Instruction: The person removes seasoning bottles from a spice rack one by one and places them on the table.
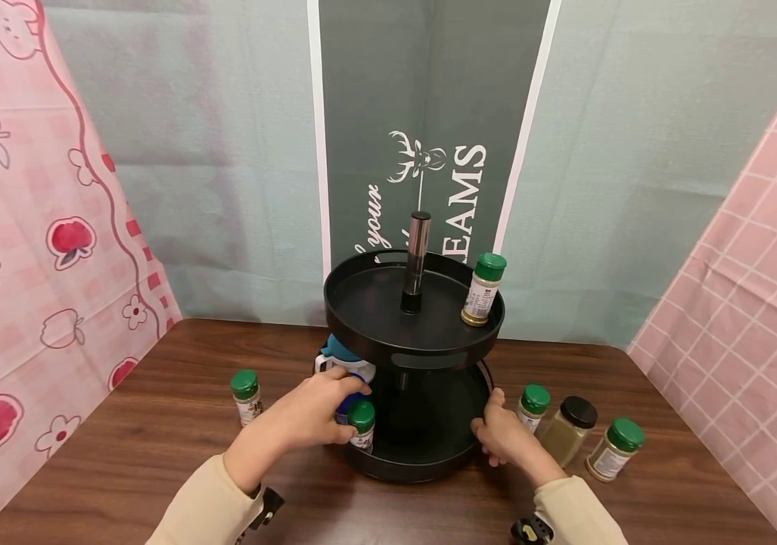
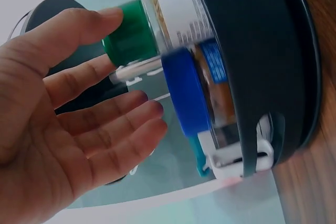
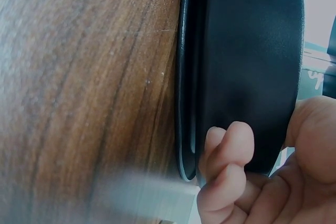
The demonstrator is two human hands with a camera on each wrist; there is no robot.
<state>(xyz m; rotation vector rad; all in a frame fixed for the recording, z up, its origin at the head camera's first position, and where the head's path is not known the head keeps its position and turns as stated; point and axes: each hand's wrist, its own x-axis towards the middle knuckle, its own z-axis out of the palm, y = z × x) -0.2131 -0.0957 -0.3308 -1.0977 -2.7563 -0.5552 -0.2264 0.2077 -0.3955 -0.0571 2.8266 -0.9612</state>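
Observation:
A black two-tier round rack (image 1: 415,473) stands on the table. My left hand (image 1: 313,409) is at the lower tier's left side, thumb and index finger pinching the green lid of a spice jar (image 2: 181,14). That jar stands upright inside the lower rim; my other left fingers (image 2: 123,114) are spread. Beside it are a blue-lidded jar (image 2: 184,93) and a white container with a teal top (image 1: 340,352). My right hand (image 1: 504,428) grips the lower tier's right rim, thumb over the edge and fingers curled against the outer wall (image 3: 252,51).
On the upper tier stands a green-lidded spice jar (image 1: 483,291), near the central post (image 1: 418,253). Another green-lidded jar (image 1: 247,393) is on the table at left. To the right stand a green-lidded jar (image 1: 533,405), a black-lidded jar (image 1: 568,430) and another green-lidded jar (image 1: 614,450).

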